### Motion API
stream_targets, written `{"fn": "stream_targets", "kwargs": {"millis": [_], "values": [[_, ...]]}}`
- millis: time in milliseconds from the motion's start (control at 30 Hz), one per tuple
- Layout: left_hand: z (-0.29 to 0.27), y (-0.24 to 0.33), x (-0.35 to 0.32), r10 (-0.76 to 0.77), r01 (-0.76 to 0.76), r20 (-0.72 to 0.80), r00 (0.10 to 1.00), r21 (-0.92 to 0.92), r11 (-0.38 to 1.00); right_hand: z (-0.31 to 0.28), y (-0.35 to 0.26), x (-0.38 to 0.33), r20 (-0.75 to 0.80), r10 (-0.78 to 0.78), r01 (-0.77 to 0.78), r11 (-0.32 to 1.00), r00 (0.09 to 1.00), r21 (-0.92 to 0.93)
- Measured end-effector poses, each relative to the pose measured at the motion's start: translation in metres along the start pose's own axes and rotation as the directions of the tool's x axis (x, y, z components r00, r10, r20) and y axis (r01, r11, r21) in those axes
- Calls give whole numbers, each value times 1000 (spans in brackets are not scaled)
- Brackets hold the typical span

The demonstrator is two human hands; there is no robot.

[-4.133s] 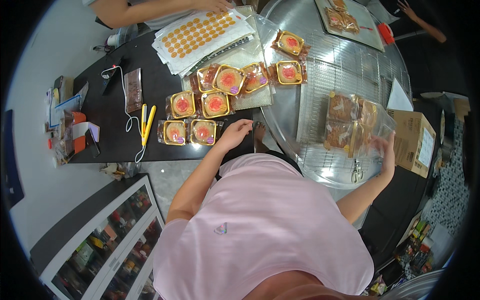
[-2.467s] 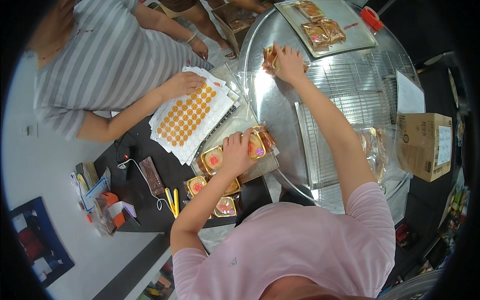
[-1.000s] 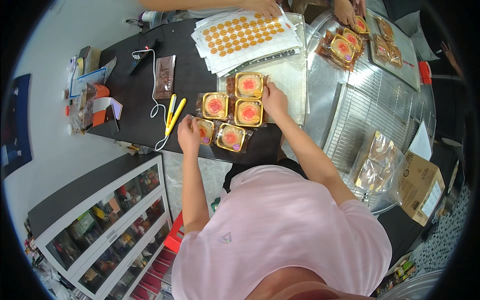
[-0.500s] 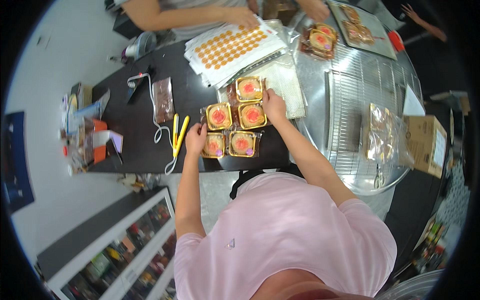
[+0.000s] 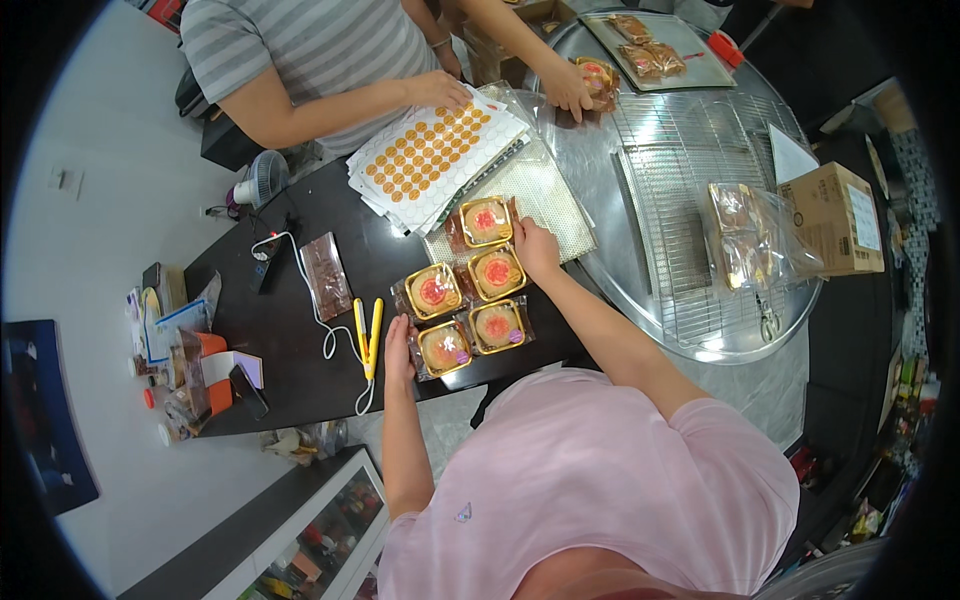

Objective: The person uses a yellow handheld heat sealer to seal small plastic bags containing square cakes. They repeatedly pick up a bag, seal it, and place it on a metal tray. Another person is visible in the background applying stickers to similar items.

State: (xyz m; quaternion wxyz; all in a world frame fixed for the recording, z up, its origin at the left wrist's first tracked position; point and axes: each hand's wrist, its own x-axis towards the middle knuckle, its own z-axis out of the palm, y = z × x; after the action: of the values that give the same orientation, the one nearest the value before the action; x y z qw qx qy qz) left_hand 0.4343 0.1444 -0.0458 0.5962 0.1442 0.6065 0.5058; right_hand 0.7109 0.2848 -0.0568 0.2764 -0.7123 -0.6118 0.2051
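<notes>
Several round pastries with red stamps sit in gold trays, each in a clear and brown wrapper, grouped close together near the dark table's front edge. My left hand [image 5: 398, 350], fingers stretched, rests along the left side of the lower-left wrapped pastry [image 5: 444, 346]. My right hand [image 5: 536, 251] has its fingers curled at the right edge of the group, between the top wrapped pastry [image 5: 486, 222] and the middle-right wrapped pastry [image 5: 496, 273]. Its fingertips are partly hidden. The left wrapped pastry [image 5: 434, 291] and the lower-right wrapped pastry [image 5: 498, 325] complete the cluster.
A yellow hand sealer [image 5: 369, 338] with a white cord and a brown wrapper stack [image 5: 326, 275] lie left. Sticker sheets [image 5: 430, 150] lie ahead, under a co-worker's hand [image 5: 438, 91]. The co-worker's other hand [image 5: 567, 90] grips a wrapped pastry. Right stands a wire rack [image 5: 690, 300].
The view has shifted, with the co-worker showing more. My left hand's fingers have straightened along the pastry pack. The co-worker's far hand has come down onto a wrapped pastry.
</notes>
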Motion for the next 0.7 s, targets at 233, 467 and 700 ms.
{"fn": "stream_targets", "kwargs": {"millis": [233,467,700], "values": [[-9,-8,-3,237,-198,-76,969,342,919,6,-6,1,-16,23,-23,999,1000,-48],[14,11,-22,68,-73,-75,995,-65,995,12,0,-3,-53,16,-13,998,998,53],[27,45,-31,123,-123,-52,991,4,992,-4,16,10,-110,65,-40,975,992,218]]}}
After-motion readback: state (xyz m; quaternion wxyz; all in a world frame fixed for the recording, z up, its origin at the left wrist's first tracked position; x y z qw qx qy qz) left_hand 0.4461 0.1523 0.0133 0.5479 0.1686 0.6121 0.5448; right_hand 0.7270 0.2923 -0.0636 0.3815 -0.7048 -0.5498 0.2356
